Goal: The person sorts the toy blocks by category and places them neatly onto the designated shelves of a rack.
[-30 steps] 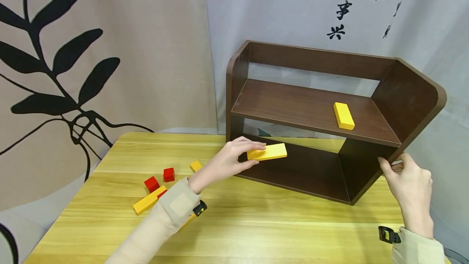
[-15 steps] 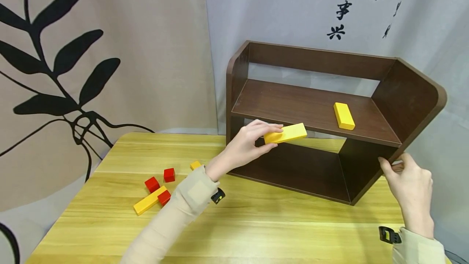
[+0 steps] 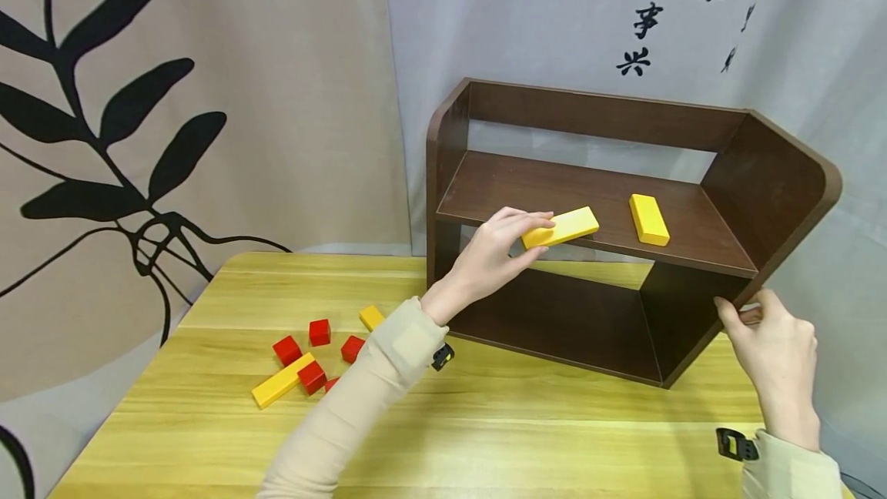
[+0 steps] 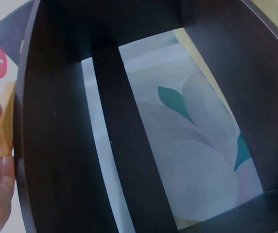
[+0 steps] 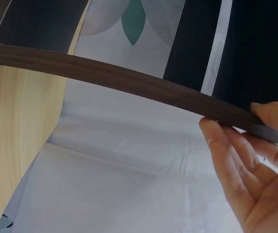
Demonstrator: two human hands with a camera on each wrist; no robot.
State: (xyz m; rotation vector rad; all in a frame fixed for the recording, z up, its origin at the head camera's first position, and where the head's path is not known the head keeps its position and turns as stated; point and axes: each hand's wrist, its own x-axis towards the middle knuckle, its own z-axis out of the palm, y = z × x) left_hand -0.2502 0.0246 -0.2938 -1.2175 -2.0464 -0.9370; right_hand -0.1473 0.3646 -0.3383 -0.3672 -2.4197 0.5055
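Note:
My left hand pinches a yellow block between thumb and fingers. In the head view the block overlaps the front edge of the upper shelf. The left wrist view has the same yellow block at its left border, right by the dark shelf edge. Another yellow block lies on the upper board of the brown two-tier shelf, to the right. My right hand grips the front edge of the shelf's right side panel, thumb inside and fingers outside, as the right wrist view confirms.
On the wooden table to the left lie several red cubes and a yellow block. A further yellow block is partly covered by my left sleeve. Behind stand a beige curtain and a pale curtain with black characters.
My left hand has carried the yellow block up and to the right, from before the lower tier to the upper board's front edge. My right hand keeps its hold on the side panel.

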